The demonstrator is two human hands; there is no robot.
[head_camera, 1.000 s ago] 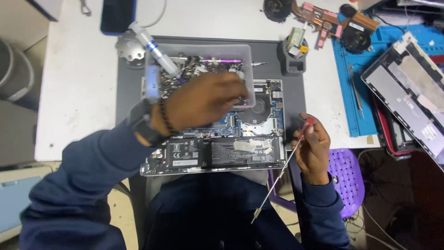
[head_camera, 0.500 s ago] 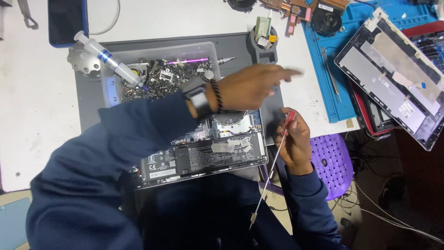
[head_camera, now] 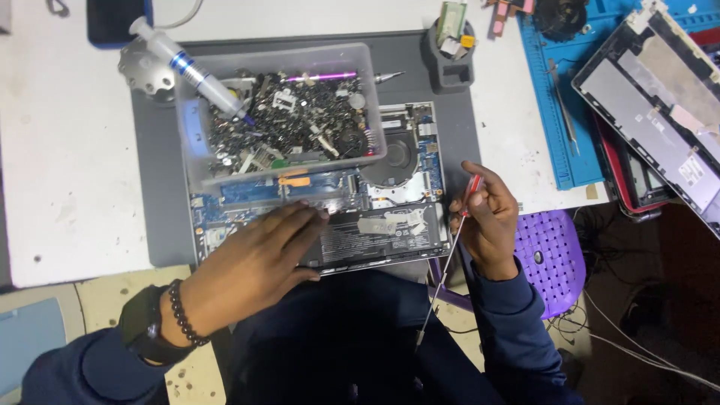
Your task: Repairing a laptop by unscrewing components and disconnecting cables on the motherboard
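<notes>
In the head view, the left hand (head_camera: 251, 262) has drawn back from over the clear parts bin (head_camera: 281, 112) and now lies flat, fingers extended, on the opened laptop base (head_camera: 322, 217) near its front edge, gripping nothing. The right hand (head_camera: 487, 221) stays beside the laptop's right edge, curled around a long red-handled screwdriver (head_camera: 446, 259) pointing down toward the lap.

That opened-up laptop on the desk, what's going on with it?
A person sits over an opened laptop with its circuit boards bare, lying on a grey mat. The left hand rests flat on the laptop's lower part. The right hand holds a long thin screwdriver with a red handle just off the laptop's right edge. A clear tub of small screws and parts sits on the laptop's upper half.
</notes>
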